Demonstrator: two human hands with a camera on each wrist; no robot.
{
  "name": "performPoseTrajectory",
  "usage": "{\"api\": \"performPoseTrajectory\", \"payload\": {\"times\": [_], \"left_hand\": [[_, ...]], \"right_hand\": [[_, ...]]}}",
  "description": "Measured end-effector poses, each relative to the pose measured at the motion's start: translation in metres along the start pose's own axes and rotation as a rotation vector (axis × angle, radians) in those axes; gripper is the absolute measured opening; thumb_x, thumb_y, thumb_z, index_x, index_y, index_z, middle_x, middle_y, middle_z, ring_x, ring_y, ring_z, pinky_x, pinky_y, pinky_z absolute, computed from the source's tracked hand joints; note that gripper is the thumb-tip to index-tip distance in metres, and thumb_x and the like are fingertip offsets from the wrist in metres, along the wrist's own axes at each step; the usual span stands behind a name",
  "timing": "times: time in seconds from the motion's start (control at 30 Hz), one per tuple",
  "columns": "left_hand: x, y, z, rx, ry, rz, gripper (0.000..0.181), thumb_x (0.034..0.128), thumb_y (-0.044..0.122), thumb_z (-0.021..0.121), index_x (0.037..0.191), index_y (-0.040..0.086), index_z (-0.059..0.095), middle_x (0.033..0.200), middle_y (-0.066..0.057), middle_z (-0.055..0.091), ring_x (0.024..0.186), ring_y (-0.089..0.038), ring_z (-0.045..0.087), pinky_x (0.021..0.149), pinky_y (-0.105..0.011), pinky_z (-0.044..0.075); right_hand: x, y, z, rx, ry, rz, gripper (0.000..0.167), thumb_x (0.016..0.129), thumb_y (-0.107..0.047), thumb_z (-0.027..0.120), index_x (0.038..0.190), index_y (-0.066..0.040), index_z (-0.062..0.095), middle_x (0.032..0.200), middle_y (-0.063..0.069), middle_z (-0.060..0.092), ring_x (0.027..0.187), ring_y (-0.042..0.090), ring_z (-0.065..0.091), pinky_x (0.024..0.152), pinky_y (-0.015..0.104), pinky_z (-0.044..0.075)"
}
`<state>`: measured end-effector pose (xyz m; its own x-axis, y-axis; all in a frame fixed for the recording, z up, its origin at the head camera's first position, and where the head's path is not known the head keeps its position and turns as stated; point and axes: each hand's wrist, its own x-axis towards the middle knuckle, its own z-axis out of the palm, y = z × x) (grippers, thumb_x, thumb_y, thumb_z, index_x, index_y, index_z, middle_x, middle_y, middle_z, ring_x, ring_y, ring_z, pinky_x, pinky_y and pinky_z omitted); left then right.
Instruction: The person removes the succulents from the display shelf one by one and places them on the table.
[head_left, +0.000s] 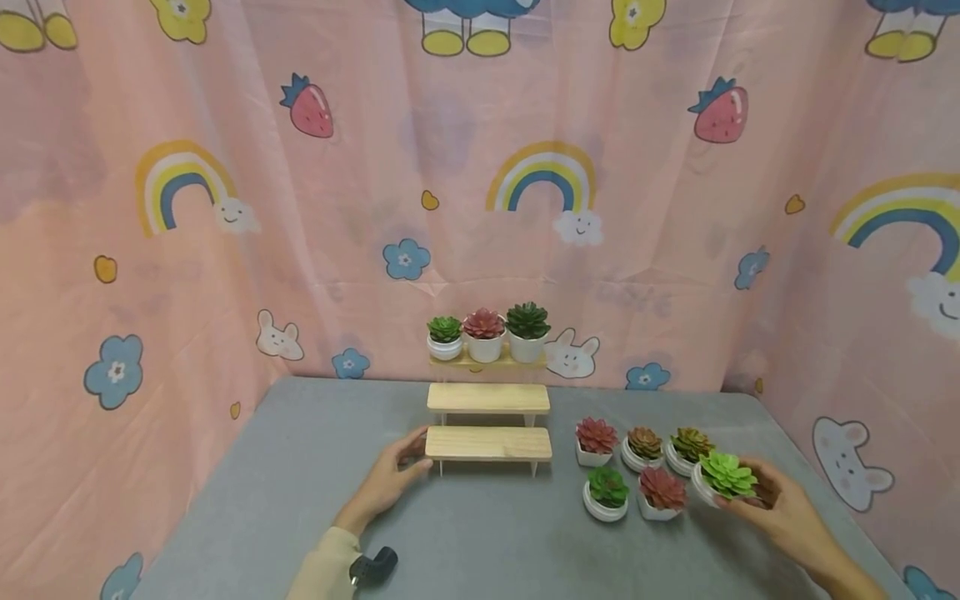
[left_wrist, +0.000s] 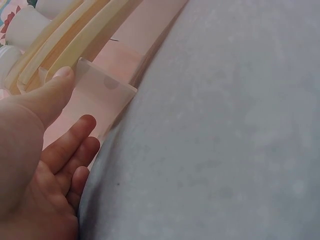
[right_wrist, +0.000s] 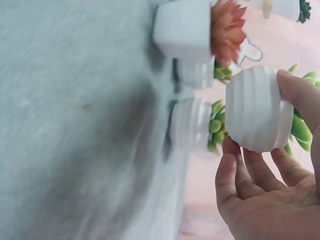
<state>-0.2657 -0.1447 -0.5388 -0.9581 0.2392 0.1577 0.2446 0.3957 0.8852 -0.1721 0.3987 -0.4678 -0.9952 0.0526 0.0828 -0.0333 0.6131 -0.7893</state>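
At the right of the head view my right hand (head_left: 783, 508) grips a potted succulent (head_left: 727, 477) with bright green leaves. In the right wrist view, its ribbed white pot (right_wrist: 257, 110) sits between thumb and fingers, lifted off the table. My left hand (head_left: 390, 475) is at the left end of the lowest step of a three-step wooden display stand (head_left: 487, 443). Its thumb (left_wrist: 62, 75) touches the board's end, with a clear support (left_wrist: 102, 90) beside the loosely bent fingers; the index finger is mostly hidden there. Several potted succulents (head_left: 597, 437) stand close to my right hand.
The top step carries a small green succulent (head_left: 445, 333), a red one (head_left: 484, 333) and a dark green one (head_left: 528, 329). Red potted succulent (head_left: 662, 492) and green one (head_left: 607, 492) stand in front. A pink patterned curtain (head_left: 360, 208) hangs behind the grey table (head_left: 300, 467).
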Motion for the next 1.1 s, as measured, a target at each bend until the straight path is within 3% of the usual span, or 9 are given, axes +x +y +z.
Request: {"api": "performPoseTrajectory", "payload": {"times": [0.23,0.3,0.37,0.47,0.6,0.67,0.73,0.9,1.1], "left_hand": [[0.0,0.001,-0.001,0.002,-0.002,-0.007,0.062,0.0965,0.026,0.069,0.152,0.011,0.046,0.138,-0.013,0.064,0.128,-0.032,0.06,0.106,-0.05,0.041],[-0.001,0.0,-0.001,-0.001,-0.002,-0.003,0.062,0.0965,0.026,0.069,0.152,0.01,0.046,0.138,-0.013,0.065,0.127,-0.032,0.06,0.105,-0.051,0.041],[-0.001,-0.001,-0.001,0.002,-0.002,0.002,0.062,0.0967,0.026,0.069,0.152,0.01,0.046,0.137,-0.014,0.065,0.127,-0.033,0.06,0.105,-0.051,0.041],[-0.002,-0.004,0.0,0.007,-0.004,0.008,0.062,0.0968,0.026,0.069,0.152,0.009,0.046,0.137,-0.014,0.065,0.126,-0.033,0.061,0.104,-0.052,0.042],[-0.003,-0.004,0.0,0.013,-0.007,0.01,0.062,0.0969,0.028,0.068,0.152,0.009,0.046,0.138,-0.014,0.065,0.127,-0.033,0.06,0.105,-0.052,0.042],[-0.003,-0.004,0.0,0.011,-0.005,0.008,0.063,0.0969,0.028,0.068,0.152,0.009,0.046,0.138,-0.014,0.065,0.127,-0.033,0.06,0.105,-0.052,0.041],[-0.003,-0.002,0.0,0.005,-0.002,0.006,0.062,0.0969,0.027,0.068,0.152,0.009,0.046,0.138,-0.014,0.065,0.127,-0.033,0.06,0.105,-0.053,0.041],[-0.002,0.0,-0.001,-0.002,0.002,0.007,0.061,0.0971,0.026,0.068,0.152,0.009,0.046,0.137,-0.015,0.065,0.127,-0.033,0.061,0.105,-0.052,0.042],[0.0,0.001,-0.001,0.007,-0.001,0.007,0.061,0.097,0.027,0.068,0.152,0.01,0.046,0.137,-0.014,0.065,0.126,-0.032,0.061,0.103,-0.05,0.042]], "right_hand": [[-0.001,0.017,0.002,0.001,-0.002,-0.001,0.063,0.09,-0.008,0.076,0.136,0.017,0.042,0.098,-0.042,0.047,0.086,-0.017,0.056,0.071,0.019,0.054],[-0.001,0.021,0.004,-0.013,-0.021,0.017,0.065,0.09,-0.01,0.076,0.137,0.018,0.041,0.106,-0.025,0.062,0.085,-0.017,0.056,0.072,0.02,0.055],[-0.001,0.025,0.006,-0.044,-0.046,0.057,0.068,0.09,-0.015,0.076,0.138,0.018,0.04,0.118,0.003,0.068,0.086,-0.015,0.057,0.073,0.021,0.055],[0.001,0.03,0.008,-0.1,-0.105,0.11,0.074,0.093,-0.021,0.074,0.14,0.02,0.036,0.135,0.044,0.048,0.099,0.009,0.069,0.077,0.026,0.057],[0.005,0.036,0.008,-0.124,-0.135,0.132,0.075,0.093,-0.021,0.073,0.14,0.022,0.034,0.14,0.049,0.04,0.113,0.042,0.066,0.081,0.031,0.057],[0.006,0.037,0.009,-0.117,-0.127,0.12,0.074,0.093,-0.02,0.074,0.14,0.021,0.035,0.14,0.048,0.041,0.109,0.034,0.069,0.08,0.028,0.057],[0.008,0.038,0.01,-0.124,-0.118,0.106,0.073,0.092,-0.02,0.075,0.14,0.02,0.037,0.139,0.047,0.043,0.101,0.014,0.069,0.078,0.023,0.056],[0.011,0.037,0.01,-0.138,-0.119,0.086,0.072,0.091,-0.022,0.076,0.138,0.019,0.04,0.138,0.046,0.045,0.089,-0.021,0.046,0.075,0.016,0.052],[0.011,0.04,0.009,-0.13,-0.123,0.064,0.07,0.091,-0.019,0.076,0.138,0.02,0.04,0.134,0.043,0.05,0.087,-0.022,0.046,0.074,0.017,0.052]]}}
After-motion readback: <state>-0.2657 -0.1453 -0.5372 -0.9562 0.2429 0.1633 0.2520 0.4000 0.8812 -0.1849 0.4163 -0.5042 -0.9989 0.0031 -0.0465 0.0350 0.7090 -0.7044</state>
